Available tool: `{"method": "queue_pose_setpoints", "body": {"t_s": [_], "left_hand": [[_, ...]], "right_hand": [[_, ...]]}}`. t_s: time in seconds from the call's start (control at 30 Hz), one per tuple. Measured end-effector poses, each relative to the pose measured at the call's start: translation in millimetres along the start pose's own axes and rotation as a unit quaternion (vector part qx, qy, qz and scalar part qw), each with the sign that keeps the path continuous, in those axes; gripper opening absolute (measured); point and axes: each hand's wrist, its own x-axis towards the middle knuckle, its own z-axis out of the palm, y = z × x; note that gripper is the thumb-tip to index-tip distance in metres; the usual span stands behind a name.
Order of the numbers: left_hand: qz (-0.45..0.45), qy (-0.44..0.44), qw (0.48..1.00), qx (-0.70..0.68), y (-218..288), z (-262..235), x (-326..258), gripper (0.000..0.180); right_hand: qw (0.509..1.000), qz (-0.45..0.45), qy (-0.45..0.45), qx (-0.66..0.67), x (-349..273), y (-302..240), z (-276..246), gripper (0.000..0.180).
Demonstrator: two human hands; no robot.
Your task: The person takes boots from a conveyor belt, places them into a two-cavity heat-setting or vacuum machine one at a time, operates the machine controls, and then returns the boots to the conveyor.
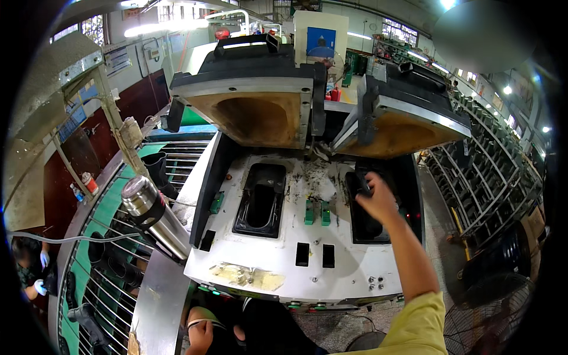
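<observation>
My right hand (380, 201) is over the right-hand well of a white machine bed (278, 260). Its thumb and fingers curve around a dark, boot-like piece (368, 222) in that well; its exact form is lost in the black. Low in the view, my left hand (200, 336) is beside my leg with its fingers curled in, and nothing shows in it. The left well (260, 201) holds a black frame with a long, sole-shaped opening. Above the two wells, a left lid (248, 115) and a right lid (408, 133) stand raised, with brown undersides.
A steel thermos (155, 216) leans at the machine's left edge. Beyond it, a roller conveyor (112, 296) carries black boots (92, 322). A person (32, 266) with gloves works at far left. On the right are metal racks (485, 171) and a floor fan (491, 313).
</observation>
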Motion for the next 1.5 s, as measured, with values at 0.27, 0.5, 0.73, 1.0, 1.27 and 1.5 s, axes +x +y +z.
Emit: {"method": "queue_pose_setpoints", "body": {"t_s": [0.27, 0.5, 0.73, 1.0, 1.27, 1.5], "left_hand": [[-0.052, 0.062, 0.995, 0.052, -22.5, 36.4, -15.3, 0.033], [-0.062, 0.118, 0.991, 0.034, -12.8, 35.2, -25.7, 0.028], [-0.103, 0.109, 0.989, -0.009, -6.8, 29.1, -31.3, 0.026], [-0.079, 0.122, 0.989, 0.007, -19.8, 27.9, -37.8, 0.026], [-0.053, 0.151, 0.987, 0.003, -24.0, 22.4, -50.1, 0.026], [-0.077, 0.125, 0.989, 0.017, -40.1, 19.6, -58.2, 0.03]], "right_hand": [[0.879, 0.3, -0.29, -0.231, 113.5, 74.4, 30.5, 0.138], [0.868, 0.311, -0.288, -0.26, 111.0, 73.4, 39.8, 0.138], [0.871, 0.326, -0.223, -0.293, 100.6, 13.9, 11.2, 0.132], [0.94, 0.212, -0.067, -0.257, 93.5, -10.0, -75.4, 0.13], [0.959, 0.211, 0.103, -0.156, -7.8, -46.6, -130.3, 0.125], [0.927, 0.106, 0.36, -0.021, -148.6, -21.7, -126.9, 0.126]]}}
